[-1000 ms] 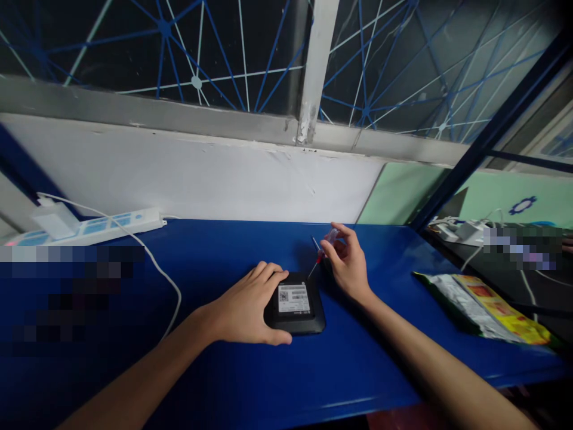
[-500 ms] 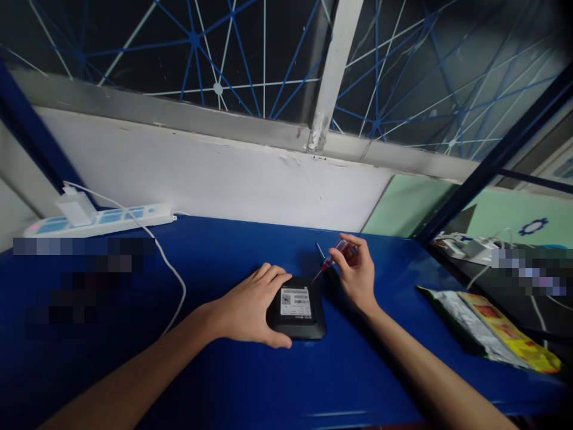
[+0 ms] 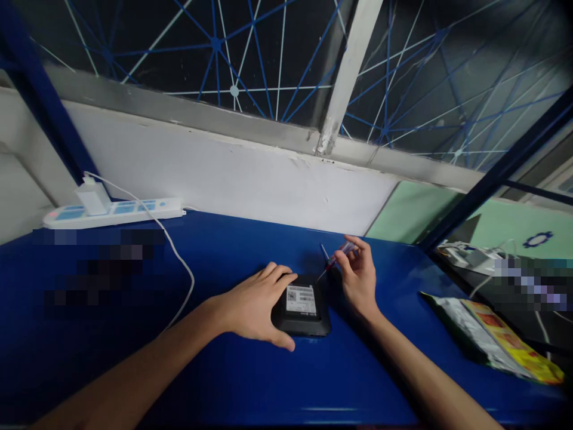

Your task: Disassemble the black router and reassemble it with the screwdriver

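Note:
A flat black device (image 3: 321,325) with a white printed label lies on the blue table. Over its left side is my left hand (image 3: 255,304), fingers across the far edge and thumb at the near edge, holding it down. My right hand (image 3: 362,280) pinches the clear handle of a small screwdriver (image 3: 336,257) between thumb and fingers. The thin shaft slants down to the left, and its tip meets the device near the far right corner. Just behind the screwdriver lies a slim blue stick-like thing (image 3: 324,251), partly hidden.
On the left, a white power strip (image 3: 170,207) carries a white charger (image 3: 93,197) whose cable (image 3: 190,278) runs toward my left forearm. A yellow and silver packet (image 3: 496,340) lies at the right. A pale wall (image 3: 250,173) and window stand behind the table (image 3: 250,376).
The view has shifted slightly, so most things sit a little further right. Both hands keep their holds, and the screwdriver tip remains at the device's far right corner.

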`<state>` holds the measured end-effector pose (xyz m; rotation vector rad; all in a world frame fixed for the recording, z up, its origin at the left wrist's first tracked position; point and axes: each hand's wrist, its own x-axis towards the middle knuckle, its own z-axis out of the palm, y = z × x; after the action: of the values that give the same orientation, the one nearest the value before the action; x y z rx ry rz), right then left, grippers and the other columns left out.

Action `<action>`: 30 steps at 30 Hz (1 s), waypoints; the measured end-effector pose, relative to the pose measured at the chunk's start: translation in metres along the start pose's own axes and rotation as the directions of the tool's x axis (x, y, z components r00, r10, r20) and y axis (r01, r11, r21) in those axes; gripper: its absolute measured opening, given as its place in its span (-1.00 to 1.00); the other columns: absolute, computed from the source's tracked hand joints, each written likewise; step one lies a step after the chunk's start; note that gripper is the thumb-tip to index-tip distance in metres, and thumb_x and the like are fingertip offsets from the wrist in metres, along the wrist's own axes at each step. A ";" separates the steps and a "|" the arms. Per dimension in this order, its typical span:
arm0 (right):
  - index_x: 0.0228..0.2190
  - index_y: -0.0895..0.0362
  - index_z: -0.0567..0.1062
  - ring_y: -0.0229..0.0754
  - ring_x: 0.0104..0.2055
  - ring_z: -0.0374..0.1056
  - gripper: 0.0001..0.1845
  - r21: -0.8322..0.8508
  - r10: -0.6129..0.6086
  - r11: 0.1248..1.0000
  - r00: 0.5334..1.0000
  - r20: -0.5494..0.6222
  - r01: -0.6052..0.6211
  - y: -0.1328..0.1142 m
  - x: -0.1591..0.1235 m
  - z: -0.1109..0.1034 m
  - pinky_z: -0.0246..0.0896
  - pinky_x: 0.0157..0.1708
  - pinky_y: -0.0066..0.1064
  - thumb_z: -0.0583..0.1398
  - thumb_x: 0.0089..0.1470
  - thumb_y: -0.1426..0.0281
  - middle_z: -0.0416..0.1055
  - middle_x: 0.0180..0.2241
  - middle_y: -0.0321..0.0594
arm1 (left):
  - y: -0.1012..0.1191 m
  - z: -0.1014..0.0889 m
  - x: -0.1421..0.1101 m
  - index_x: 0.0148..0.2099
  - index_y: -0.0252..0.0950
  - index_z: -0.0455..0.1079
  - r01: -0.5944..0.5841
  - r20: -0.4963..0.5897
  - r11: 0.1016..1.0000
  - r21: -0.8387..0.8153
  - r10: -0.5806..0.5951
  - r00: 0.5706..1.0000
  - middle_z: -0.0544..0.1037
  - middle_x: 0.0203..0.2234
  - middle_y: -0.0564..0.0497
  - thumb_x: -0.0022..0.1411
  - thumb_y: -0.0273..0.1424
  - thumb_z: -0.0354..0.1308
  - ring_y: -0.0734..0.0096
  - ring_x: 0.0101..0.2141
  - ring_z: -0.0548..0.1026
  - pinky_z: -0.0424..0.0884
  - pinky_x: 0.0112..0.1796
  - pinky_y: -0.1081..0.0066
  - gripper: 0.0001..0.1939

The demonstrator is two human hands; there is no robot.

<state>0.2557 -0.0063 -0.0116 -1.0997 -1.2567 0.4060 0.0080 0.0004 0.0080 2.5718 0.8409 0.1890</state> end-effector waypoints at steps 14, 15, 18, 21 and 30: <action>0.09 -0.05 0.34 -0.20 -0.29 0.48 -0.57 -0.030 0.048 0.998 0.998 0.043 -0.047 0.000 -0.001 -0.008 0.45 -0.22 -0.25 0.21 0.20 0.24 0.45 -0.20 -0.26 | -0.004 0.001 0.003 0.38 -0.24 0.13 -0.033 -0.034 0.999 -0.009 0.033 0.999 0.29 0.20 -0.20 -0.16 0.18 0.34 -0.14 0.21 0.20 0.19 0.22 -0.06 0.15; 0.10 -0.05 0.34 -0.20 -0.29 0.47 -0.57 -0.051 0.041 0.998 0.998 0.043 -0.039 0.000 -0.001 -0.009 0.44 -0.22 -0.26 0.21 0.20 0.25 0.45 -0.21 -0.26 | -0.004 0.001 0.003 0.38 -0.25 0.13 -0.032 -0.033 0.999 -0.009 0.032 0.999 0.28 0.20 -0.20 -0.16 0.18 0.34 -0.15 0.20 0.20 0.19 0.22 -0.06 0.15; 0.10 -0.04 0.34 -0.20 -0.29 0.44 -0.57 -0.084 0.021 0.996 0.998 0.053 -0.017 0.001 -0.001 -0.010 0.42 -0.24 -0.29 0.20 0.21 0.24 0.45 -0.23 -0.26 | -0.003 0.001 0.004 0.38 -0.32 0.13 -0.013 -0.016 1.000 -0.016 0.013 1.000 0.28 0.21 -0.22 -0.18 0.18 0.35 -0.15 0.20 0.19 0.20 0.22 -0.05 0.17; 0.11 -0.05 0.33 -0.21 -0.31 0.43 -0.58 -0.080 0.005 0.997 0.998 0.067 0.001 0.000 -0.001 -0.010 0.41 -0.28 -0.31 0.18 0.23 0.24 0.44 -0.25 -0.27 | -0.002 0.000 0.003 0.38 -0.30 0.14 -0.015 -0.019 1.000 -0.023 0.015 1.000 0.29 0.20 -0.22 -0.17 0.18 0.35 -0.16 0.20 0.19 0.20 0.22 -0.07 0.16; 0.10 -0.06 0.35 -0.26 -0.39 0.39 -0.58 -0.105 0.005 0.995 0.999 0.049 0.000 0.001 0.000 -0.011 0.39 -0.31 -0.33 0.20 0.21 0.26 0.40 -0.26 -0.31 | 0.000 -0.007 0.002 0.41 -0.24 0.07 0.032 0.041 0.997 -0.071 -0.029 0.999 0.22 0.27 -0.20 -0.16 0.09 0.37 -0.20 0.26 0.13 0.15 0.25 -0.12 0.16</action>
<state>0.2662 -0.0106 -0.0118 -1.1861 -1.3324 0.3743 0.0077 0.0035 0.0141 2.4862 0.8432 0.1557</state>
